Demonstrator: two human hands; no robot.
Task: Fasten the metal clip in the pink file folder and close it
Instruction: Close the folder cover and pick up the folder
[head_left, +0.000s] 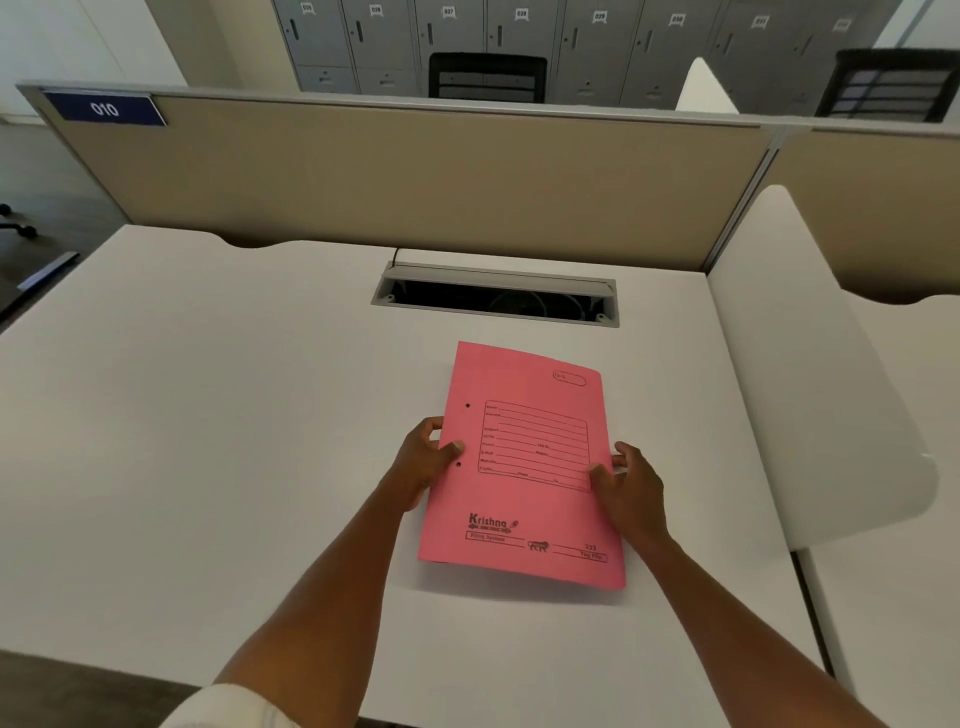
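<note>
A pink file folder (524, 499) with printed lines and the word "Krishna" on its cover is closed and held just above the white desk (208, 415), its near edge lifted and casting a shadow. My left hand (423, 462) grips its left edge, thumb on the cover near two punched holes. My right hand (631, 488) grips the right edge, thumb on top and fingers underneath. The metal clip is hidden inside the folder.
An open grey cable tray (496, 301) is set into the desk beyond the folder. A beige partition (415, 176) with a blue "010" plate (104, 109) closes the far side. A white divider (810, 374) stands on the right. Lockers and chairs lie behind.
</note>
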